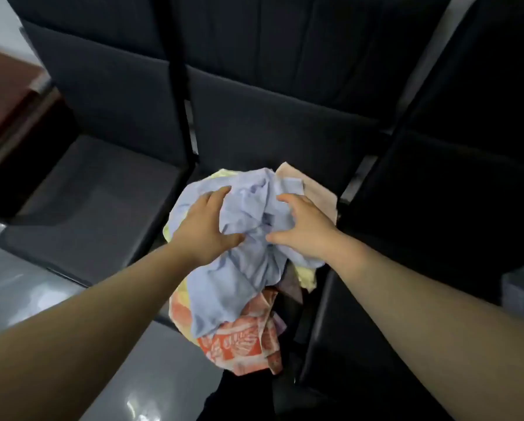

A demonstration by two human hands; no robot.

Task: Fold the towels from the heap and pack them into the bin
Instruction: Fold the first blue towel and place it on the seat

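— Towels first: where do they lie?

— In a heap (239, 299) on a dark chair seat (254, 132). A crumpled lavender towel (251, 214) sits on top. An orange leaf-print towel (239, 341) pokes out from under it toward 6 o'clock, a pale yellow towel (221, 175) shows at 11, and a peach towel (318, 189) at 1.

— And the hands?

— The left hand (204, 229) lies on the lavender towel's 9 o'clock side, fingers spread and fairly straight, thumb pressed into a fold. The right hand (306, 229), at 3 o'clock, has its fingers curled into the cloth, bunching it.

— Which step, then?

— Taking the top towel off the heap, I'd judge. No folded towel is in view.

— What does the next move call for?

— Lifting it clear, finding two corners and shaking it flat. The orange towel may drag along with it. A grey shape (523, 287) at the frame's 3 o'clock edge might be the bin; I cannot tell.
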